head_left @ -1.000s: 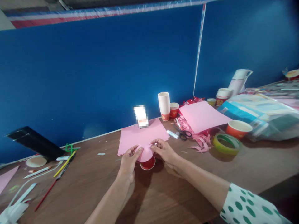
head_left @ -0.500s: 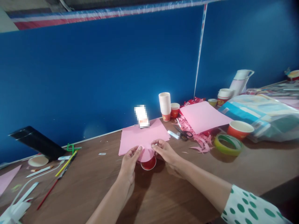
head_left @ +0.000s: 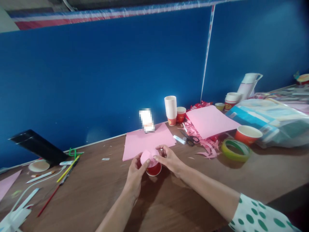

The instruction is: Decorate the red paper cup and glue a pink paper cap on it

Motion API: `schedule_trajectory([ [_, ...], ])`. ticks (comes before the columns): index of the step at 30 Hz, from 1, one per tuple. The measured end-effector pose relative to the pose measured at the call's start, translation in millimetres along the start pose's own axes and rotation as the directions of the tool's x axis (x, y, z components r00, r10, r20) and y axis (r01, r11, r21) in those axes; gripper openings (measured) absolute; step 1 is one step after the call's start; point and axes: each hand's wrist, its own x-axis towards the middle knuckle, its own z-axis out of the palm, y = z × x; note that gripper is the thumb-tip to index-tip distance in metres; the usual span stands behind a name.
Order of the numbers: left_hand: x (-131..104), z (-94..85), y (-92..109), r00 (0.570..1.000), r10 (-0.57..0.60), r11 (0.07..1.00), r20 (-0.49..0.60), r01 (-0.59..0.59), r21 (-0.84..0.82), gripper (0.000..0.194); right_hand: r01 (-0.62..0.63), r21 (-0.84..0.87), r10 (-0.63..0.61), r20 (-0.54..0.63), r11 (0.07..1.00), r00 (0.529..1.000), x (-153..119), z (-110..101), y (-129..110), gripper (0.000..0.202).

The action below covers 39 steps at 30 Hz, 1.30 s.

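Note:
Between both hands is a small rounded piece of pink paper, pinched at its two sides. My left hand grips the left edge, thumb on the near face. At the right edge, my right hand holds it between thumb and fingers. Just below the paper a red paper cup rests on the table, its pale rim towards me; the paper hides its upper part. Behind the hands lie pink sheets with a blurred-out bright object standing at their far edge.
To the right are scissors, a glue stick, pink paper scraps, a yellow-green tape roll and a red cup. Stacked white cups stand by the blue partition. Leftward lie a black cylinder and pencils.
The pink paper piece has tilted and bent, with its lower edge now raised and folded between my fingers. Both hands have shifted slightly; the cup stays in about the same place.

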Motion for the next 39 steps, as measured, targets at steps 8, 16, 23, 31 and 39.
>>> schedule_trajectory([
  [8, 0.5, 0.9, -3.7, 0.999, -0.013, 1.000, -0.029, 0.014, 0.011, 0.065, -0.009, 0.000, 0.009, 0.016, 1.000, 1.000, -0.1, -1.9, 2.4, 0.048],
  [16, 0.9, 2.1, -0.1, 1.000, -0.011, 1.000, 0.007, 0.010, 0.018, 0.063, -0.034, 0.034, 0.032, 0.059, 0.999, 0.998, -1.9, 2.7, -0.7, 0.048],
  [23, 1.4, 2.2, -0.3, 1.000, -0.004, 1.000, -0.022, 0.005, 0.029, 0.061, -0.001, 0.050, -0.001, 0.039, 0.999, 0.999, -2.2, 5.5, 0.6, 0.052],
  [31, 2.7, 0.8, -2.7, 1.000, -0.011, 1.000, -0.030, 0.011, 0.028, 0.063, -0.172, 0.133, 0.168, 0.043, 0.976, 0.985, -3.8, 1.2, -3.2, 0.051],
  [39, 2.5, 1.5, -2.4, 1.000, 0.004, 1.000, -0.027, -0.003, 0.024, 0.061, -0.194, 0.128, 0.192, 0.028, 0.973, 0.981, -6.1, 2.2, -7.1, 0.044],
])
